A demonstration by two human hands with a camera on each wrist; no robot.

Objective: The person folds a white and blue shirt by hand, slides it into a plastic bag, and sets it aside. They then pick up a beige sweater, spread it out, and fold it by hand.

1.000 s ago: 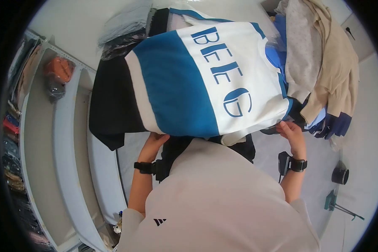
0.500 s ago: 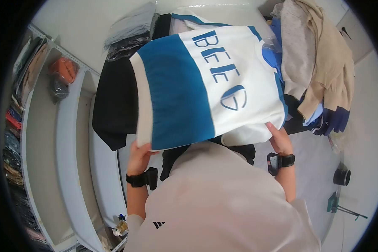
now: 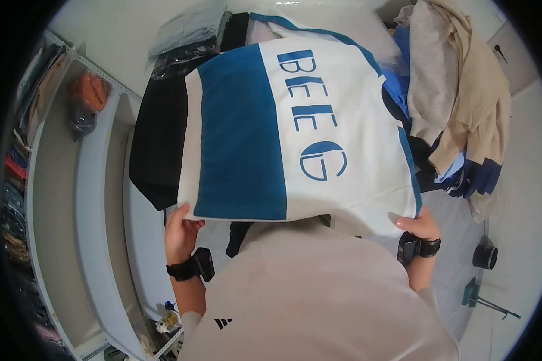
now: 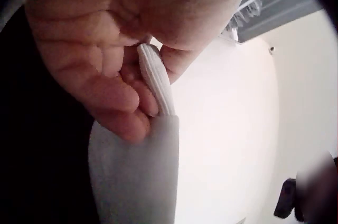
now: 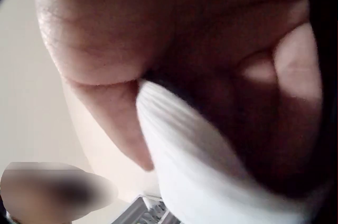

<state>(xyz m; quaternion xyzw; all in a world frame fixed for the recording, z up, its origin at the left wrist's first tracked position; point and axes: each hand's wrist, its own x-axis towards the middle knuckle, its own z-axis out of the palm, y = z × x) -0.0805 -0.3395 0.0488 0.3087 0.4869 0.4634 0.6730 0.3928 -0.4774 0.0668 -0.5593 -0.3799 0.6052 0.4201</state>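
A white and blue sweatshirt [image 3: 355, 102] with big blue letters is spread out in front of me, its pale ribbed hem [image 3: 190, 144] towards the left. My left hand [image 3: 182, 233] pinches the near corner of that hem; in the left wrist view the ribbed edge [image 4: 157, 79] runs between thumb and curled fingers. At the near right end, my right hand [image 3: 421, 227] grips the sweatshirt by its blue-trimmed shoulder, thumb on top. The right wrist view has the white fabric [image 5: 185, 145] between thumb and fingers, with the fingertips hidden.
Black cloth [image 3: 156, 144] lies under the hem side. Plastic-wrapped clothes [image 3: 190, 36] are stacked at the back left. Beige and grey garments [image 3: 476, 90] pile up at the back right. Shelves [image 3: 54, 210] line the left side, with an orange bagged item [image 3: 89, 93] on one.
The sweatshirt's near edge has come towards me and flattened out. My left hand has moved left and taken the hem corner; my right hand has shifted down along the near right edge.
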